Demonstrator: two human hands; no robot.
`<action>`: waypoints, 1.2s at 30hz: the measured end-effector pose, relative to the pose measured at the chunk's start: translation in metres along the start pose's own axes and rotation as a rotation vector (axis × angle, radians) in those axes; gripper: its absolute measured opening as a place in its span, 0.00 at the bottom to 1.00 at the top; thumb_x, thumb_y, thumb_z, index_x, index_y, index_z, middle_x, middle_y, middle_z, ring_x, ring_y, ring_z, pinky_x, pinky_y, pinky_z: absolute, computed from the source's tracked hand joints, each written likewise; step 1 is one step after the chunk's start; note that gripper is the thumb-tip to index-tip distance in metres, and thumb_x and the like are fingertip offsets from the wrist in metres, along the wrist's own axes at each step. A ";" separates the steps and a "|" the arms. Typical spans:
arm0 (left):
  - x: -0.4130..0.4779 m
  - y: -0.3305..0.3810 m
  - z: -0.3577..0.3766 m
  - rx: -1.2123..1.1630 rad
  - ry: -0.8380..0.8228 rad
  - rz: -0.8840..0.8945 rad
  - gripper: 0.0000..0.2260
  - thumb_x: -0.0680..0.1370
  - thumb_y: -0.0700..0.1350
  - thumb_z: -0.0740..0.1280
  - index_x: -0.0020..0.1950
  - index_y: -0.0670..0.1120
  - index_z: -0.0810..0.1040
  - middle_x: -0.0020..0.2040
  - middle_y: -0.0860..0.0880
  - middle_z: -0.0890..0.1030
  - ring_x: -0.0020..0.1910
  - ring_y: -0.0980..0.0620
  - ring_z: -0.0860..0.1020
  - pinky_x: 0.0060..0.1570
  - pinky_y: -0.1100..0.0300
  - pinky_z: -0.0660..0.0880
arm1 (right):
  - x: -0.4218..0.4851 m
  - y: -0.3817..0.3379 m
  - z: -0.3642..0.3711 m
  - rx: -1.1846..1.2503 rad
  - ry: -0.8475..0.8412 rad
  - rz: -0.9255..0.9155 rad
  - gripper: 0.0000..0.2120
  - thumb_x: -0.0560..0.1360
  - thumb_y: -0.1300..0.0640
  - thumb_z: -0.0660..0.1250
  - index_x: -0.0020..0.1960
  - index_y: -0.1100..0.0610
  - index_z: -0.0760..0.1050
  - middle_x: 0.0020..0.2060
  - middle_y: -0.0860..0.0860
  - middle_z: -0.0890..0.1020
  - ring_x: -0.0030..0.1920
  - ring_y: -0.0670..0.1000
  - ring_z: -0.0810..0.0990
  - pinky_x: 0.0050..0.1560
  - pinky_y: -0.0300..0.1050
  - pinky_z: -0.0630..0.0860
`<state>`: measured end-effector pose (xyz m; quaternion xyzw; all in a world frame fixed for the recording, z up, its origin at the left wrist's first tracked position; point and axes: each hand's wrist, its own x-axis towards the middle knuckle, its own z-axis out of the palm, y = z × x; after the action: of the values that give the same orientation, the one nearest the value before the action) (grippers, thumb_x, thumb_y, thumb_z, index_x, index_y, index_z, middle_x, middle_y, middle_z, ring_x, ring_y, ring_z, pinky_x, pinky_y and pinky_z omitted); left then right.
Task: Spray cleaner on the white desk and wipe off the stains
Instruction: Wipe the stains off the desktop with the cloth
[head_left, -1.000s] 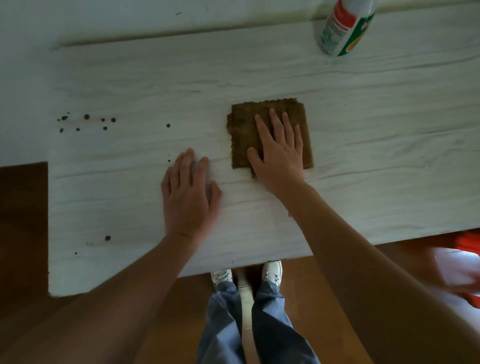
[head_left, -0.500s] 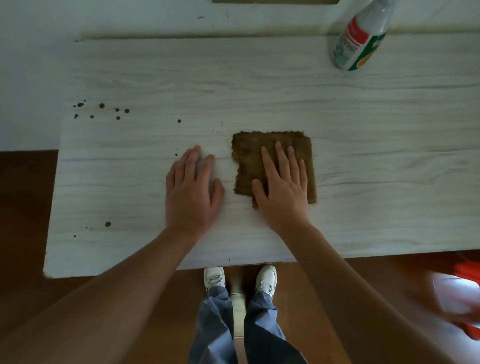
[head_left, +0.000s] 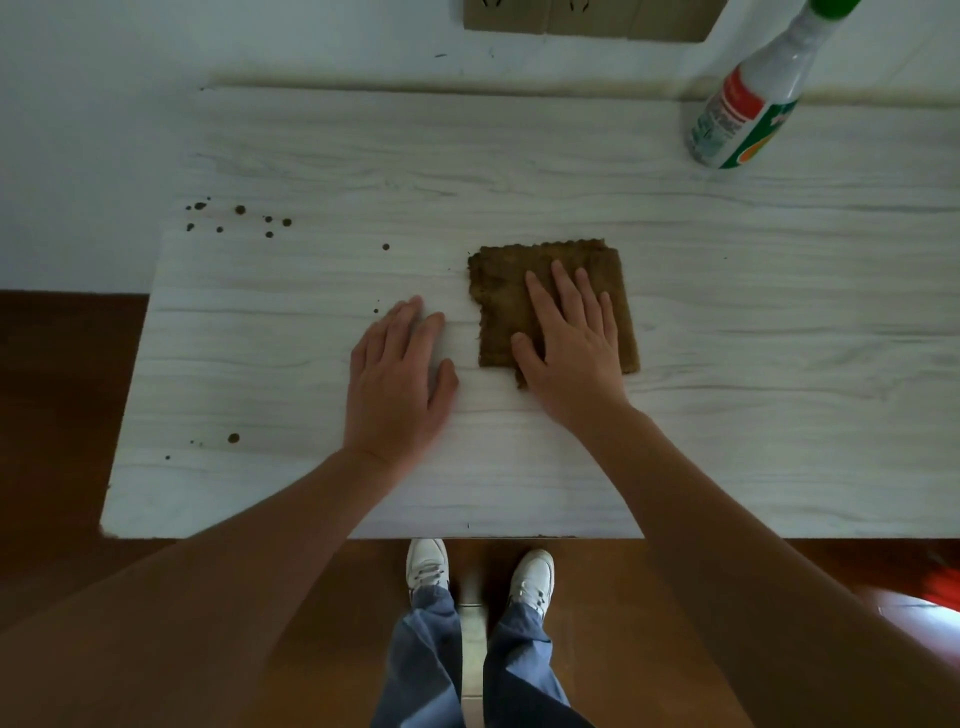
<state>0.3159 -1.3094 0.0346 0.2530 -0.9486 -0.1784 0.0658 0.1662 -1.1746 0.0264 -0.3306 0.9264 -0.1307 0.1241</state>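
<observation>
White wood-grain bench seen from above, with brown wiping cloth lying flat near the bench's middle, slightly toward the front edge. Right hand pressed palm-down on the cloth, fingers spread and extended, grip open and closed around nothing; cloth pinned under the palm rather than pinched. Left hand flat on bare bench just beside the cloth's left edge, apart from it, grip likewise open and empty, apparently bracing. Cleaner bottle upright at the far right of the bench, near the back edge, well apart from both hands.

Compared with a second ago: cloth and right hand drawn back toward the front edge, then carried slightly toward the back edge over the last half second, left hand keeping its place alongside; consistent with a back-and-forth wiping stroke over the bench's middle. Swept area under and around the cloth showing no visible spots.

Stains remaining: cluster of dark specks near the far left corner, lone speck between that cluster and the cloth, larger spot near the front left edge. Judged stage: wiping under way, left end not yet reached; likely next need a stroke leftward across these marks
</observation>
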 end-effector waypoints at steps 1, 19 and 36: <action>0.000 -0.003 -0.004 -0.019 -0.008 0.017 0.23 0.83 0.50 0.59 0.77 0.43 0.70 0.79 0.42 0.68 0.79 0.43 0.64 0.79 0.47 0.59 | 0.001 -0.001 0.000 0.005 -0.006 0.008 0.32 0.82 0.44 0.55 0.83 0.47 0.49 0.83 0.50 0.47 0.82 0.52 0.40 0.80 0.52 0.35; -0.004 -0.113 -0.056 0.171 -0.038 -0.112 0.22 0.85 0.50 0.57 0.77 0.42 0.68 0.78 0.40 0.67 0.79 0.40 0.63 0.77 0.42 0.60 | 0.029 -0.060 0.016 -0.036 -0.006 -0.022 0.32 0.82 0.48 0.54 0.83 0.49 0.49 0.83 0.53 0.47 0.82 0.56 0.41 0.80 0.58 0.38; -0.008 -0.141 -0.042 0.198 -0.002 -0.013 0.25 0.83 0.55 0.56 0.78 0.46 0.67 0.80 0.42 0.65 0.80 0.43 0.61 0.77 0.46 0.59 | 0.097 -0.114 0.028 -0.105 -0.044 -0.159 0.31 0.83 0.43 0.52 0.83 0.48 0.49 0.83 0.51 0.48 0.82 0.54 0.43 0.80 0.55 0.38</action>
<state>0.3968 -1.4323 0.0209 0.2640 -0.9601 -0.0845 0.0381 0.1684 -1.3274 0.0233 -0.4120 0.8999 -0.0840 0.1159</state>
